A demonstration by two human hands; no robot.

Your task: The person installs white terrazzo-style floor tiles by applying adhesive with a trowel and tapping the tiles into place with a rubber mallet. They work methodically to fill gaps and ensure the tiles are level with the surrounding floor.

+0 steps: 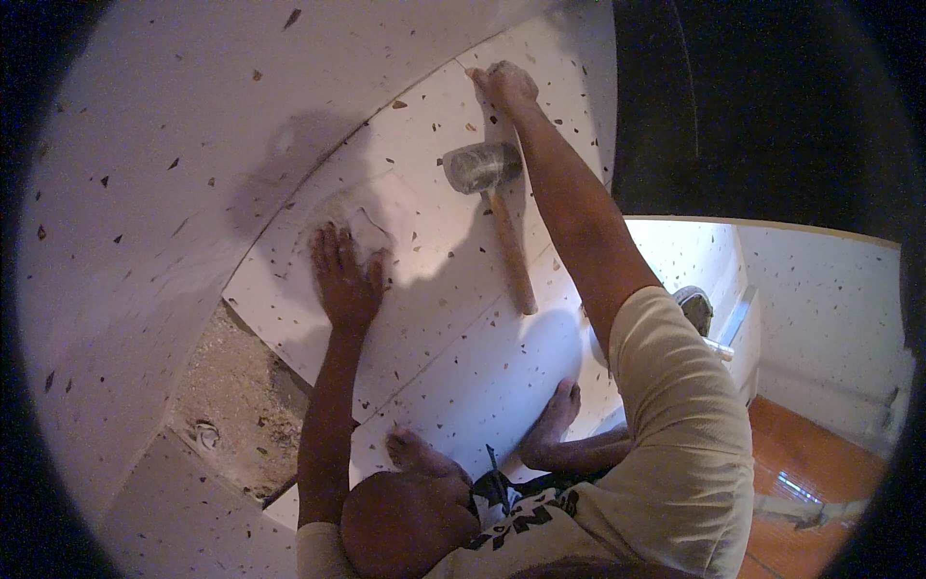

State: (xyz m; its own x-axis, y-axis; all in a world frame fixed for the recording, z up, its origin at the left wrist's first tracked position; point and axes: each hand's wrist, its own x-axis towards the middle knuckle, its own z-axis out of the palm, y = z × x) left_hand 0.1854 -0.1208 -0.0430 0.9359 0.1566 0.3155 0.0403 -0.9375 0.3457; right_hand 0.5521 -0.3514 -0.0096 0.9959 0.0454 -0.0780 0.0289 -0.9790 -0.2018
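Neither my left hand nor my right hand is in view. Below me a co-worker in a beige shirt (675, 405) crouches barefoot on pale, dark-speckled tiles (415, 328). The co-worker's left hand (342, 280) lies with fingers spread on a whitish patch, perhaps a cloth or powder (368, 234); which, I cannot tell. The co-worker's dusty right hand (511, 85) is curled at the seam near the upper end of the tiles; what it holds is unclear. A mallet (482, 167) with a dark head and wooden handle lies between those arms.
A speckled wall (125, 174) curves along the left. A rough, untiled patch (236, 386) shows at lower left. At right are a dark opening (733, 106), a round dark object (693, 307), a metal strip (738, 314) and an orange floor (781, 444) with a pipe-like piece (810, 511).
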